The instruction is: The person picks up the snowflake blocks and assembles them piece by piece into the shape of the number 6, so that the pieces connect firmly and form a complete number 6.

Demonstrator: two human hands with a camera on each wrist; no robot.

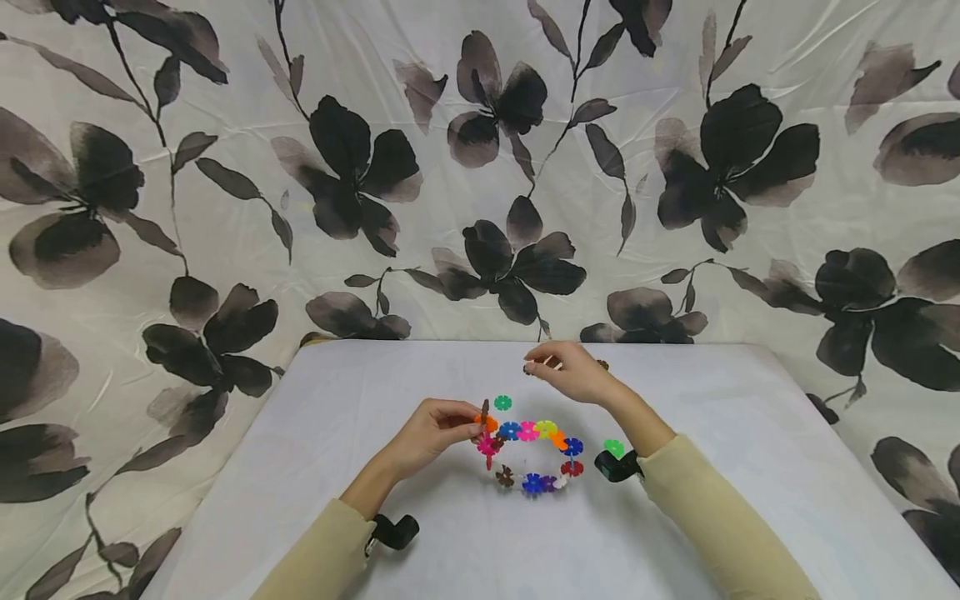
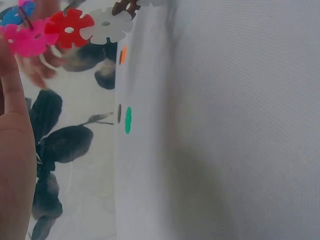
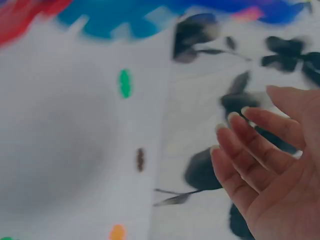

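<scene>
My left hand (image 1: pixel 437 429) pinches one end of a chain of plastic snowflake discs (image 1: pixel 527 431), close to orange, brown and pink discs. The chain curves in a loop in the head view, with blue, pink, yellow, red, white and brown discs slotted together. In the left wrist view, a pink disc (image 2: pixel 35 40) sits at the left fingertips, beside a red disc (image 2: pixel 69 29). Away from the chain, my right hand (image 1: pixel 572 372) is raised toward the table's far edge. Its fingers are spread and slightly bent, holding nothing in the right wrist view.
A green disc (image 1: pixel 502 402) lies behind the chain, and a bright green one (image 1: pixel 613 448) lies near the right wrist's black camera (image 1: pixel 617 467). Part of a brown disc (image 1: pixel 602 365) shows behind the right wrist. A flowered cloth (image 1: pixel 420 200) hangs behind the white table (image 1: pixel 300 483).
</scene>
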